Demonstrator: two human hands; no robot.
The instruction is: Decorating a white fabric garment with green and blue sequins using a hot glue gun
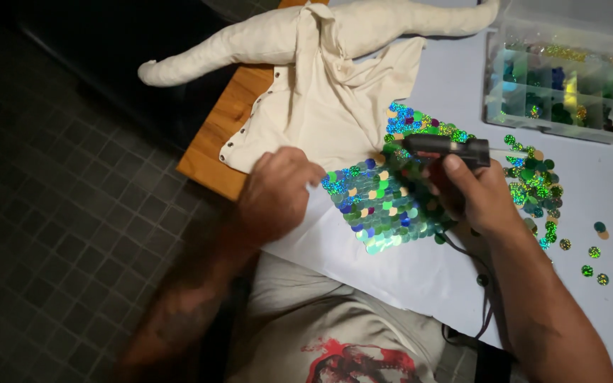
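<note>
My right hand (475, 193) grips a black glue gun (443, 148), its nozzle pointing left over a patch of shiny green and blue sequins (381, 206) laid like scales on cream fabric. My left hand (274, 191) presses down with curled fingers on the cream cloth garment (321, 99), right at the left edge of the sequin patch. The glue gun's cord (482, 284) runs down past my right wrist.
A clear compartment box (569, 78) of coloured sequins stands at the back right. Loose sequins (537, 188) lie scattered on the white sheet (420, 269) to the right. A stuffed cream tube (221, 50) lies across the wooden board (214, 135). Dark tiled floor on the left.
</note>
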